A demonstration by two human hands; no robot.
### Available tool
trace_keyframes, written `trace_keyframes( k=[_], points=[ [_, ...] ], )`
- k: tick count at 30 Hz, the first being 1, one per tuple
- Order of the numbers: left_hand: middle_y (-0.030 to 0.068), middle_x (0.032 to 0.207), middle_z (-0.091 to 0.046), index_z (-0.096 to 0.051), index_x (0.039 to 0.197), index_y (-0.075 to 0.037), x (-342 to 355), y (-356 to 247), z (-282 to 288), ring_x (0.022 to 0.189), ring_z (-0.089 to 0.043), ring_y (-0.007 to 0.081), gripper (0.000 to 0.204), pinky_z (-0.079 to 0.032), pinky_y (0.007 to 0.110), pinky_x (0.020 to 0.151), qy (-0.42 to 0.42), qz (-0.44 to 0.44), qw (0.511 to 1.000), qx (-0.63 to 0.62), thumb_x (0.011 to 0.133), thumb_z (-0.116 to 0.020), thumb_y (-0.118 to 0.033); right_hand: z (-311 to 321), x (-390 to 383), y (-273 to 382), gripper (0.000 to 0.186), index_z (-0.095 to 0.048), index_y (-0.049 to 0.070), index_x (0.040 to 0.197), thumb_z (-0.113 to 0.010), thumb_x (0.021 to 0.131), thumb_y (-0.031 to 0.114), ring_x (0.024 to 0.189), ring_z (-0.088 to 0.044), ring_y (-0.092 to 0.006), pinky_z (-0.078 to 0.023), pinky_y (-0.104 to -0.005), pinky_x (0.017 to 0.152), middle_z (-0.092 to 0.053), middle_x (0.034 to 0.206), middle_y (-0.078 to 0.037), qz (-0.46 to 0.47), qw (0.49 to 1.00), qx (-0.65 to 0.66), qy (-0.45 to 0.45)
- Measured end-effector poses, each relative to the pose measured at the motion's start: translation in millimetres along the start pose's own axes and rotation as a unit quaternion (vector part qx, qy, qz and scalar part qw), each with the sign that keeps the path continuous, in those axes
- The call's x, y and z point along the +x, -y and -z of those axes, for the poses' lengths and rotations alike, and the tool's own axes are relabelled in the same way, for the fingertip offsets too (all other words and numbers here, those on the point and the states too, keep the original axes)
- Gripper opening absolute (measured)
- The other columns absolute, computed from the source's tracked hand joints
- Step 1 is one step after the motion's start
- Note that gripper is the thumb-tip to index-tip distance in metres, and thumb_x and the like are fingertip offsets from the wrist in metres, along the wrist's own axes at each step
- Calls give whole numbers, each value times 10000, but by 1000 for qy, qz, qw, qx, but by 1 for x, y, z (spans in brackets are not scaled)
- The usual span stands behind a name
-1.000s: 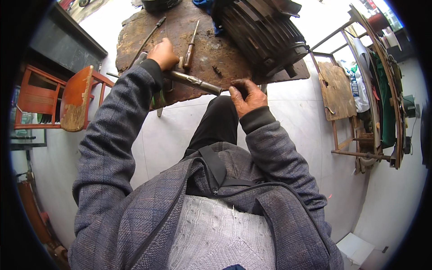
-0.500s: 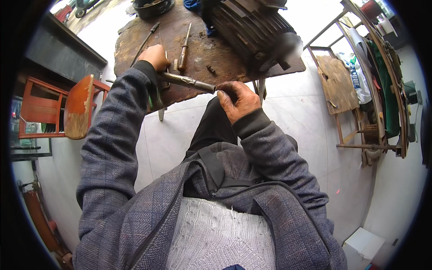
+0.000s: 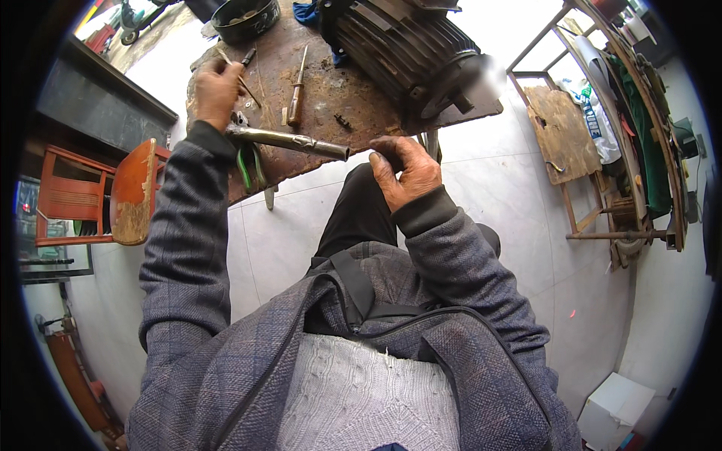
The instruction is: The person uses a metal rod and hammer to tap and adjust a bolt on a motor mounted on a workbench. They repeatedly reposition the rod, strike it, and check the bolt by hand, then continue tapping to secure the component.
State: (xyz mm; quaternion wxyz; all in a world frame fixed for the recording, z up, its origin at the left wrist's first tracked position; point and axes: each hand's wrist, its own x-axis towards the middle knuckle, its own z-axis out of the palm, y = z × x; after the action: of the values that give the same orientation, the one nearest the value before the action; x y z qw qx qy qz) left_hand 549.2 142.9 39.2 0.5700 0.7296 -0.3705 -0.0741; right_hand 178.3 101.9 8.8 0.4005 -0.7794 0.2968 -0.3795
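My left hand (image 3: 218, 94) is raised over the left part of the workbench, its fingers closed on a thin metal rod (image 3: 250, 92) that slants past them. Just below it lies a metal tube with an open end (image 3: 301, 143), along the bench's near edge. My right hand (image 3: 406, 173) is beside that open end, above my knee and apart from the tube. Its fingers are curled toward the thumb; whatever they hold, if anything, is hidden. A screwdriver with a wooden handle (image 3: 296, 101) lies on the bench. Green-handled pliers (image 3: 247, 165) rest at the near left edge.
A large finned electric motor (image 3: 406, 52) takes up the bench's right side. At the back stands a round black pan (image 3: 244, 19). The worn wooden bench (image 3: 323, 124) ends just ahead of my knees. A red wooden chair (image 3: 131, 192) is at left, a cluttered rack (image 3: 594, 128) at right.
My left hand has moved left and away from the tube, carrying the thin rod. The tube's open end has shifted slightly left, leaving a wider gap to my right hand.
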Motion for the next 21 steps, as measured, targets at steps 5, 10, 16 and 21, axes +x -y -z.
trace_keyframes(
  k=[5,10,16,21],
  points=[
    [42,774,-639,-633,975,-23,-73,-100,-28,621,-631,100,107,-529,250,560,121,-127,964,-200,994,-637,-129,4,3,22,462,-562,41,1383,-716,986,220,1018,-690,-196,-561,-321,865,-690,1094,-103,52,998,40,21],
    [69,833,-657,-607,1023,27,-151,-131,-116,701,-667,134,118,-556,277,588,275,49,907,-316,976,-662,-66,27,-16,26,289,-603,-3,1246,-551,1086,232,595,-605,-115,-505,-265,570,-635,727,-35,-149,970,187,38],
    [124,1001,-690,-526,1301,21,-136,-114,-156,850,-691,170,450,-583,308,705,256,-122,948,-142,955,-760,-147,71,-33,0,308,-617,11,1310,-485,1117,212,423,-461,-72,-402,-229,412,-533,565,5,-169,976,123,-62],
    [247,1453,-502,-453,1442,29,-79,-75,-142,1323,-547,402,828,-477,422,1110,99,-325,931,130,823,-859,-342,78,-32,-10,313,-624,4,1341,-535,1098,179,425,-473,-63,-418,-226,415,-549,564,5,-203,979,11,-30]
  ],
)
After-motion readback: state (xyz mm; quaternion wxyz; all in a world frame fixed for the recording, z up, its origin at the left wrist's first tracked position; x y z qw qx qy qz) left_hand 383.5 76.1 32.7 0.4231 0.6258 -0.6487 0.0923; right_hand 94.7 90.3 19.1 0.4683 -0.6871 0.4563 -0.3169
